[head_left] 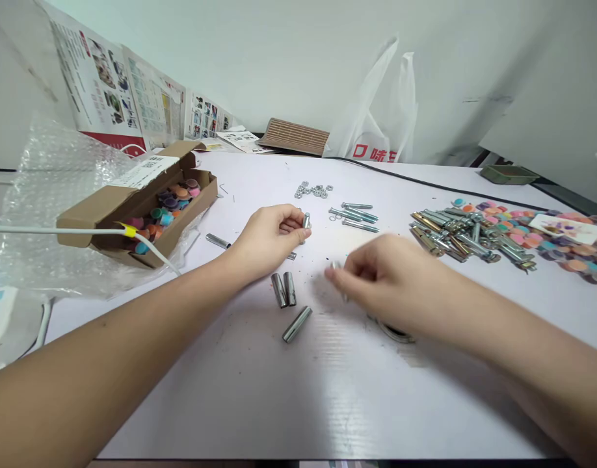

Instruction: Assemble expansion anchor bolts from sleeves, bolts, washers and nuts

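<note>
My left hand [266,237] is closed in a pinch on a small metal bolt [306,221], held just above the white table [298,390]. My right hand [381,276] is blurred by motion, fingers curled, with a small silvery piece [335,266] at its fingertips. Between and below the hands lie three grey metal sleeves [283,289], two side by side and one slanted [297,324]. Another sleeve [217,241] lies left of my left hand.
A cardboard box [108,205] of coloured caps sits at left on bubble wrap, crossed by a white cable [59,230]. Nuts [313,190] and bolts [357,214] lie beyond the hands. A heap of anchor bolts [467,237] and coloured caps [562,244] fills the right.
</note>
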### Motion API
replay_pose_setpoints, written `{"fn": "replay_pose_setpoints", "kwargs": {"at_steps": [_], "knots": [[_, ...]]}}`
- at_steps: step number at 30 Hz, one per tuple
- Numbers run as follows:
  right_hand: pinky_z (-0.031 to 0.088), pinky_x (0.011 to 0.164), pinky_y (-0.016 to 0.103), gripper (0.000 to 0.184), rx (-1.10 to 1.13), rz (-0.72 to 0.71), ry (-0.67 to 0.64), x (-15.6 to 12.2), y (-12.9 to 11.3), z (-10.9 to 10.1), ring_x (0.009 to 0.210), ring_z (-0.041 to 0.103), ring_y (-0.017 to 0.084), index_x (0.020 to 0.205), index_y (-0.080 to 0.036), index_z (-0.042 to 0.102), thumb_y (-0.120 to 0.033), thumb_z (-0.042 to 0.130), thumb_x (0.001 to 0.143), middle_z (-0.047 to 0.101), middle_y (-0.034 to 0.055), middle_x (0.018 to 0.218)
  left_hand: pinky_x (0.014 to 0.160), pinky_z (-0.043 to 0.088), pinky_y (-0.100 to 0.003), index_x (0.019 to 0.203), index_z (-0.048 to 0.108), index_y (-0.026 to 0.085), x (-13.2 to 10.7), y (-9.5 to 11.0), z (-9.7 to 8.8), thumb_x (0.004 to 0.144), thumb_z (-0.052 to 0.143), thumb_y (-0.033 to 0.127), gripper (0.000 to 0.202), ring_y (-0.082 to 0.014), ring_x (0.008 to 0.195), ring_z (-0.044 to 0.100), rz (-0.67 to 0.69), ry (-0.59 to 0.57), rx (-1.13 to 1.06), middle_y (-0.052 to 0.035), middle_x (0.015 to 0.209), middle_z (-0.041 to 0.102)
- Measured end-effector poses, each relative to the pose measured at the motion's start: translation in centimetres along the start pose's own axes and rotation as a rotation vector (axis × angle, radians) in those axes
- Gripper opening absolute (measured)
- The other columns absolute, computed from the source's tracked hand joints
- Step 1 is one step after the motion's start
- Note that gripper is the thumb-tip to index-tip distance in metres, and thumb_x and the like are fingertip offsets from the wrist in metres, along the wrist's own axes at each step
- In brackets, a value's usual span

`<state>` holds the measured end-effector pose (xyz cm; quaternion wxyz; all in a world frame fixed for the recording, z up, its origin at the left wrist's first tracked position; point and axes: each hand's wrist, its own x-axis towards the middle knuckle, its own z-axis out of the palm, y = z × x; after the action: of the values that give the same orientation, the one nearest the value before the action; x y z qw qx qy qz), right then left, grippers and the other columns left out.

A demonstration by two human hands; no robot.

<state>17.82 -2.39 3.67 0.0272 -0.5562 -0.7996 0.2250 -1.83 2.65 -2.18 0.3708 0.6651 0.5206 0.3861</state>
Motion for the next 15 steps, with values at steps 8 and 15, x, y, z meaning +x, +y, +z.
{"fn": "replay_pose_setpoints", "kwargs": {"at_steps": [8, 15], "knots": [[0.025, 0.049, 0.027, 0.016, 0.278, -0.275, 0.348, 7.0, 1.1, -3.0, 0.050, 0.031, 0.009, 0.070, -0.017, 0.064, -0.025, 0.059, 0.083, 0.040, -0.0015, 0.054, 0.069, 0.048, -0.029, 0.085, 0.068, 0.013, 0.0, 0.2, -0.3, 0.081, 0.069, 0.028, 0.016, -0.0162, 0.075, 0.064, -0.047, -0.060, 0.066, -0.0053, 0.080, 0.069], [0.031, 0.054, 0.028, 0.016, 0.294, -0.478, 0.304, 8.6, 0.9, -0.9, 0.060, 0.042, 0.012, 0.074, -0.015, 0.062, -0.020, 0.053, 0.087, 0.053, 0.0014, 0.064, 0.059, 0.038, -0.025, 0.076, 0.066, 0.012, 0.2, 0.3, -0.3, 0.081, 0.067, 0.028, 0.016, -0.0105, 0.065, 0.051, -0.041, -0.072, 0.088, -0.0005, 0.069, 0.061]]}}
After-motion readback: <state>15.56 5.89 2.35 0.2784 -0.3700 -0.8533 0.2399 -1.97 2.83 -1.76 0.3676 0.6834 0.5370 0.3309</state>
